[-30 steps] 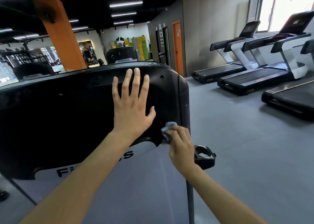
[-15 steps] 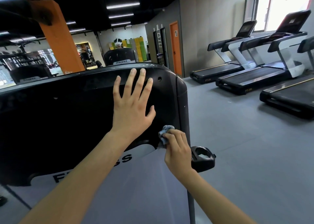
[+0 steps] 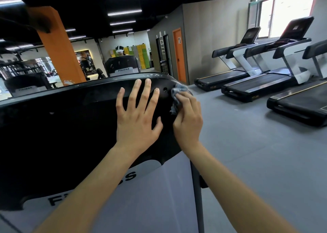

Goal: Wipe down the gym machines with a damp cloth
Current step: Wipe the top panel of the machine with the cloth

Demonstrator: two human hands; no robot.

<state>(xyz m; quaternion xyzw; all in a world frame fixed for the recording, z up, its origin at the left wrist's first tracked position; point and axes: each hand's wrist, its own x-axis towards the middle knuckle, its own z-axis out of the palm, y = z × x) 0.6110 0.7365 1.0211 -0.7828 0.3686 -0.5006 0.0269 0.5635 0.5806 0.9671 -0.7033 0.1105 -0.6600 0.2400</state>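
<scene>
Nearest, the machine's pale grey panel [image 3: 150, 197] carries black letters; only "F" and "SS" show beside the left forearm. Above it, the left hand [image 3: 137, 119] lies flat, fingers straight and spread, on the glossy black curved plastic cover [image 3: 62, 135]. Just to its right, the right hand [image 3: 188, 119] curls its fingers round a crumpled blue-grey cloth [image 3: 178, 91], pressing it on the cover's upper right corner. Farther off, a second black machine [image 3: 122, 66] reads "Fitness". Black treadmills [image 3: 256, 84] stand far right, their yellow lettering too small to read.

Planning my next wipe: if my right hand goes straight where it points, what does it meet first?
Likely the top corner of the black machine cover, just beyond the cloth your right hand holds.
</scene>
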